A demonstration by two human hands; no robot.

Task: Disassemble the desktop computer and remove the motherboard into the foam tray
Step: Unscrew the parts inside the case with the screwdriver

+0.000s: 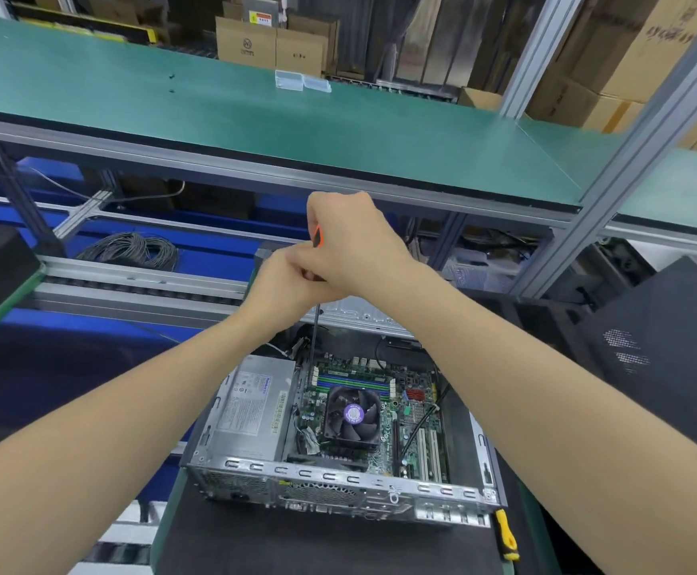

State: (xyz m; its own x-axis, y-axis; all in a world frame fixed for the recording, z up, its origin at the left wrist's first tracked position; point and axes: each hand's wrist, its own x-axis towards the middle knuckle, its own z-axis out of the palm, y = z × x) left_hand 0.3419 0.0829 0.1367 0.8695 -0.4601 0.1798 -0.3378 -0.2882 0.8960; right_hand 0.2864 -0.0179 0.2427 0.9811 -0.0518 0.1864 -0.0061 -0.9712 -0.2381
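Right hand (pixel 350 238), left hand (pixel 284 284) holding screwdriver (pixel 312 338) — shaft into open computer (pixel 338 483)

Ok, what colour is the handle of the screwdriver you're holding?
The screwdriver handle is orange and black, peeking out beside the right hand; head view shows it.

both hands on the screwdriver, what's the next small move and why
Probably twist the screwdriver to loosen whatever its tip is set in. The right hand and left hand grip its handle; its shaft reaches down to the far corner of the motherboard, beside the power supply; the motherboard still sits in the case.
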